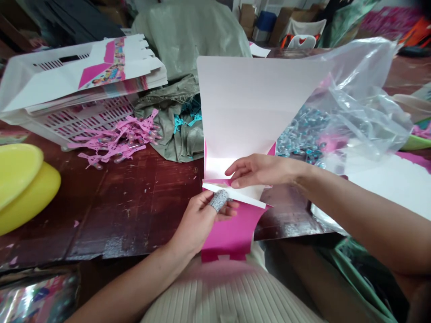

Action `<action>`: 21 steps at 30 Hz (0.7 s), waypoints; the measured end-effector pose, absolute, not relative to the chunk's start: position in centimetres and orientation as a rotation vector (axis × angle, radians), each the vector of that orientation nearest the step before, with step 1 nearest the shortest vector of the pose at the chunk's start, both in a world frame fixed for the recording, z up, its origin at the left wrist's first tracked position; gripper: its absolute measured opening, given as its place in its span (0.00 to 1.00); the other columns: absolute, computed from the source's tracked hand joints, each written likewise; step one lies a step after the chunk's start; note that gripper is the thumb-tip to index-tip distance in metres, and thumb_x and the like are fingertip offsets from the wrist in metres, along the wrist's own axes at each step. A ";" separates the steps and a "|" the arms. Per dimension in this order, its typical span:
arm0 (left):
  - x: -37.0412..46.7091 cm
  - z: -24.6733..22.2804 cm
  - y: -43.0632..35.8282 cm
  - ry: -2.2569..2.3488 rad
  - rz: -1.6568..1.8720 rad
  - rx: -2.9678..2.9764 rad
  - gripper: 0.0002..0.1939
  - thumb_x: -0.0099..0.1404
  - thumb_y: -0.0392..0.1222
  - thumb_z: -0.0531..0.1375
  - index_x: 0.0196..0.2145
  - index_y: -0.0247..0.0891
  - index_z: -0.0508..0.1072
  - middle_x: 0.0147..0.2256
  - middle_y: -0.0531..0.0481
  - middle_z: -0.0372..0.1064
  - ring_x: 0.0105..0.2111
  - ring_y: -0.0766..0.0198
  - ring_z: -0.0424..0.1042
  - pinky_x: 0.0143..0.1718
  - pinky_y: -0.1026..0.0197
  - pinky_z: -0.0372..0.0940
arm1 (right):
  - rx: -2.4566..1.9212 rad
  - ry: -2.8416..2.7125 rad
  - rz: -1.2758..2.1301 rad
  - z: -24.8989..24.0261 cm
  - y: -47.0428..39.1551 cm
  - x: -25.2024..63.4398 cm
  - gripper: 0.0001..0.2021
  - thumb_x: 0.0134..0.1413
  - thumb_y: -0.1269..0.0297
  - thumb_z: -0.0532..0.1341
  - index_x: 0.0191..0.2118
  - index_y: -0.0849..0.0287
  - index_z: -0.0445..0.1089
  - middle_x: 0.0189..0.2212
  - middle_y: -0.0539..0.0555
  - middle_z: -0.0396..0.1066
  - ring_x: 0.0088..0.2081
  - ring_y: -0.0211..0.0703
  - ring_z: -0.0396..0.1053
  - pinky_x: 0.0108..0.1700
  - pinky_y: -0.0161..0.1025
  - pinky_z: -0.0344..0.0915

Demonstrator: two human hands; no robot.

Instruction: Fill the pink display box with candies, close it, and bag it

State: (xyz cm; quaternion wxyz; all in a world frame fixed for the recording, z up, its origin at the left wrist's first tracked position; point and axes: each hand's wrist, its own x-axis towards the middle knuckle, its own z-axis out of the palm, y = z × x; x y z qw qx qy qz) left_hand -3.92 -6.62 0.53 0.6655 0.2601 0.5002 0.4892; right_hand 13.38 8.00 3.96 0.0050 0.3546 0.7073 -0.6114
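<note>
In front of me a cardboard box [249, 103], white inside and pink outside, stands part-folded at the table edge with its tall white panel upright. Its pink front panel [232, 229] hangs down toward my lap. My left hand [215, 208] grips the white folded edge flap [247, 196], the thumb on top and the fingers beneath. Grey speckled tape [218, 200] wraps that thumb. Over the box's opening is my right hand [256, 169], palm down, its fingers loosely extended and slightly apart; the thumb lies at the flap, and I see nothing held in it.
Left of the box lie pink plastic clip-like pieces [124, 134] beside a white basket [84, 110] topped with flat printed cartons [101, 67]. Yellow bowls [30, 193] sit at far left. To the right are a clear plastic bag [367, 103] and many small transparent-blue pieces [301, 134].
</note>
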 end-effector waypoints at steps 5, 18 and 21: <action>-4.2 0.0 -6.8 1.088 1.130 0.579 0.08 0.64 0.42 0.66 0.38 0.34 0.79 0.33 0.48 0.80 0.36 0.64 0.80 0.44 0.62 0.75 | 1.137 2.035 -1.979 5.3 7.7 12.9 0.15 0.50 0.54 0.68 0.43 0.53 0.81 0.44 0.52 0.79 0.41 0.44 0.73 0.40 0.37 0.67; -5.0 0.2 -6.9 1.103 1.128 0.620 0.06 0.64 0.38 0.64 0.37 0.36 0.80 0.33 0.49 0.80 0.35 0.65 0.79 0.43 0.63 0.75 | 1.073 2.249 -1.689 4.6 7.6 12.5 0.19 0.54 0.46 0.66 0.43 0.55 0.78 0.39 0.54 0.79 0.42 0.46 0.73 0.42 0.39 0.68; -5.0 -0.2 -6.7 1.126 1.119 0.673 0.06 0.65 0.38 0.63 0.38 0.36 0.80 0.34 0.49 0.80 0.35 0.65 0.80 0.43 0.63 0.75 | 1.027 2.296 -1.669 4.5 7.4 12.6 0.20 0.57 0.44 0.64 0.44 0.55 0.77 0.39 0.52 0.78 0.42 0.45 0.73 0.43 0.38 0.67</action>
